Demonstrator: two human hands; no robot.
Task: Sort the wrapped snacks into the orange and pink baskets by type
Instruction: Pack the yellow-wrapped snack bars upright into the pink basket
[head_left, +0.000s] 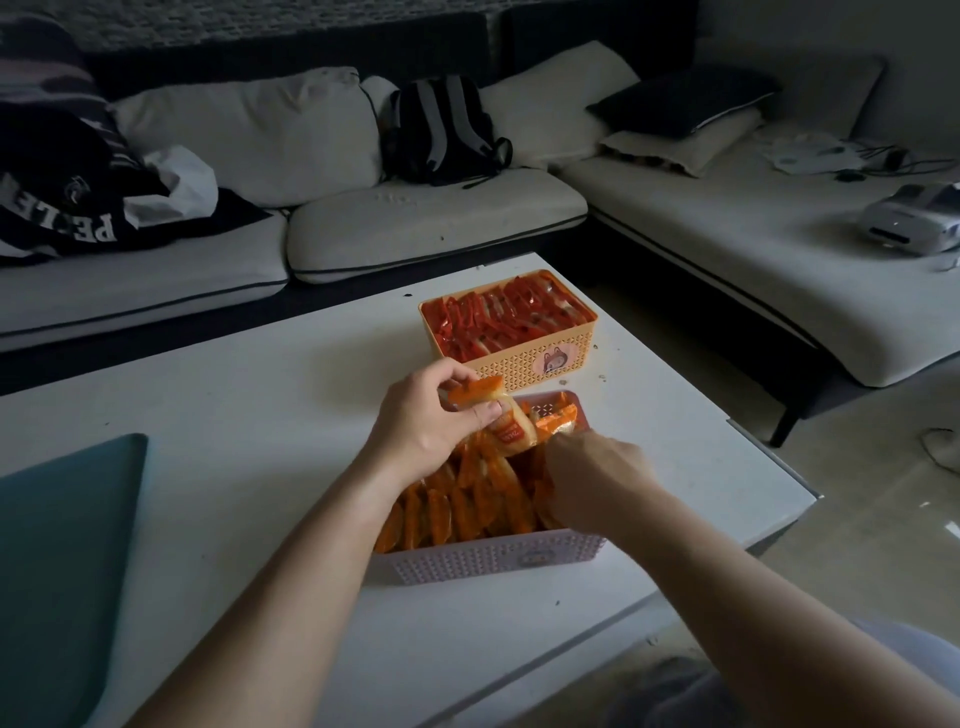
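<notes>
The pink basket (498, 558) sits near the table's front edge, packed with upright orange-wrapped snacks (467, 499). Behind it stands the orange basket (530, 364), filled with red-wrapped snacks (509, 312). My left hand (426, 415) hovers over the far end of the pink basket, fingers pinched on an orange-wrapped snack (498, 415) held above the pile. My right hand (592, 478) is down inside the pink basket at its right side, fingers curled among the orange wrappers; what its fingertips grasp is hidden.
Both baskets rest on a white low table (260, 395). A teal flat object (57, 545) lies at the table's left. A pale sofa (415, 218) with a black backpack (441, 130) wraps around the back and right.
</notes>
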